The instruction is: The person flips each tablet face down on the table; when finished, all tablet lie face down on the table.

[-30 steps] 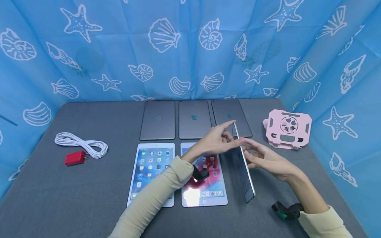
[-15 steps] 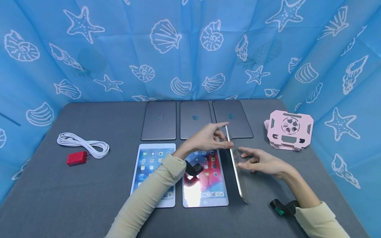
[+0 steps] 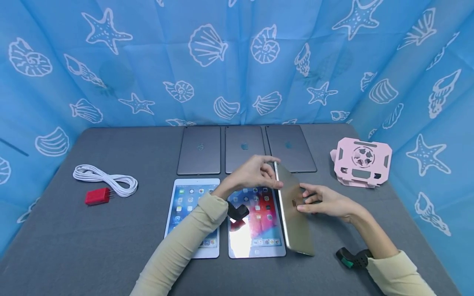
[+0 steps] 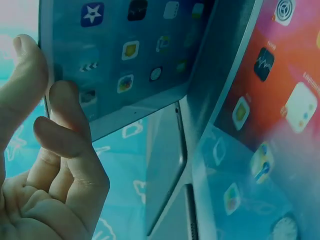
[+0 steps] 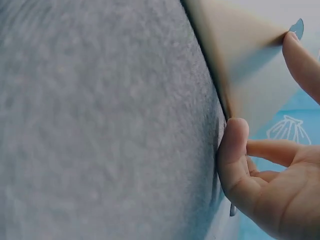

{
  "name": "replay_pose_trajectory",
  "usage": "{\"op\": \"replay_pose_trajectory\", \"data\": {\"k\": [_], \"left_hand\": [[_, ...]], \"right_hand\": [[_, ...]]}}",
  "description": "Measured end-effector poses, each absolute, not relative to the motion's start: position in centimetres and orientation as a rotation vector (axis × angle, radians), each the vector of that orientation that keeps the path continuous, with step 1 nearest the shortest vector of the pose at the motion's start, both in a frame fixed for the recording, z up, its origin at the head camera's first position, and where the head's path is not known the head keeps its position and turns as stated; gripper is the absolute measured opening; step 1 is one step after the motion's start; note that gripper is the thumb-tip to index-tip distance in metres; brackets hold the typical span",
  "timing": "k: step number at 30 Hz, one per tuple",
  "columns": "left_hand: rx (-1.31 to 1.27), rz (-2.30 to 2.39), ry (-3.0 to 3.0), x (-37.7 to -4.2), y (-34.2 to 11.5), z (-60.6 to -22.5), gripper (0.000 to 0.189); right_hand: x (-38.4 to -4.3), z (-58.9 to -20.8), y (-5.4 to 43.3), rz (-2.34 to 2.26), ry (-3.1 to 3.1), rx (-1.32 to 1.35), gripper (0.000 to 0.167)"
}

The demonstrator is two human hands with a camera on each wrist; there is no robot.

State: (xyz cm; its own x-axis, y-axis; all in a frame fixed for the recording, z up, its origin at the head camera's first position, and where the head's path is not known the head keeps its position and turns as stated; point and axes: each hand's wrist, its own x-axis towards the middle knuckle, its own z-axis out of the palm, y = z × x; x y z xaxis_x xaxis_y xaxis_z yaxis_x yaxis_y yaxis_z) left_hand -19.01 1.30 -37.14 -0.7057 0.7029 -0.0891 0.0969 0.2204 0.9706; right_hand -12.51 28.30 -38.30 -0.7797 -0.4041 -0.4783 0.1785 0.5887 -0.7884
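A gold-backed tablet (image 3: 294, 222) stands tilted on its side, its back facing right and its lit screen facing down to the left. My left hand (image 3: 252, 174) pinches its raised long edge near the far end. In the left wrist view, the left thumb and fingertips (image 4: 64, 97) meet at the edge of the screen. My right hand (image 3: 329, 201) touches the gold back, thumb by the logo. Its fingertips (image 5: 235, 131) lie at the low edge close over the cloth. Left of it lies a white tablet (image 3: 259, 240), screen lit, partly under my left wrist.
Another white tablet (image 3: 175, 222) lies face up, partly behind the left sleeve. Along the back lie a grey tablet (image 3: 198, 156), a second grey tablet (image 3: 242, 154) and a third grey tablet (image 3: 292, 150), face down. A pink case (image 3: 361, 164), white cable (image 3: 107, 179) and red charger (image 3: 97, 196) are at the sides.
The held tablet has swung over, its raised edge moving left so that its gold back shows. My right hand has let go of its edge and now touches the back.
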Motion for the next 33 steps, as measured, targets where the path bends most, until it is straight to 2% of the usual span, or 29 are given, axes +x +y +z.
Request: {"op": "replay_pose_trajectory", "data": {"k": [33], "left_hand": [[0.638,1.273,2.196,-17.9,4.8,-41.0,0.084]], "right_hand": [[-12.3,-38.6,31.4,-0.886,2.504,-0.057,0.113]]}}
